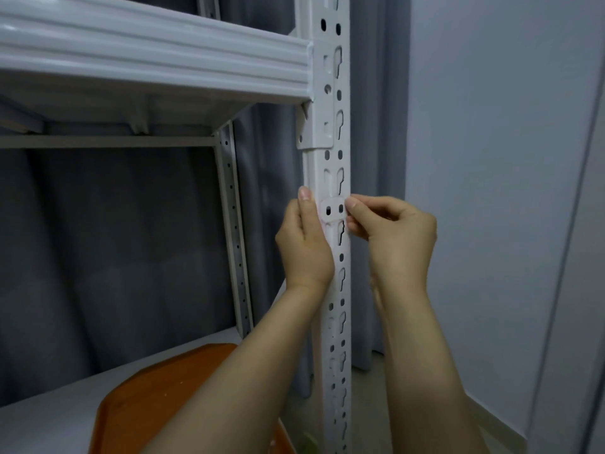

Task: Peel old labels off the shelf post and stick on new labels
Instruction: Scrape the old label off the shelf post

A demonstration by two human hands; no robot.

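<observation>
At the front post of a white metal rack, about mid-height, just below the beam bracket.

- Shelf post [332, 290]: upright, white, punched with paired round holes and keyhole slots down its whole length.
- Label [334, 208]: small pale, see-through strip lying across the post's front face. It covers one pair of round holes, which show dark through it. Lower edge sits at the top of a keyhole slot. Whether it is fully stuck down I cannot tell.
- Left hand [304, 244]: clasps the post from the left side. Thumb straight, pointing up along the post's left edge, tip just above the label's left end. Other fingers pass behind the post and are hidden.
- Right hand [396, 231]: fingers curled, thumb and forefinger tips meeting at the post's right edge, pinching the label's right end.
- Both forearms rise from the lower frame, one on each side of the post.

Surroundings:
- Beam [154, 57]: ribbed, white, runs left from the post at the top of the view.
- Rear post [232, 224]: thinner, holed, stands farther back.
- Lower shelf board [39, 421]: pale; an orange tray [157, 398] lies on it, partly hidden by the left forearm.
- Grey curtain [114, 240] hangs behind the rack; plain wall [491, 158] to the right.
</observation>
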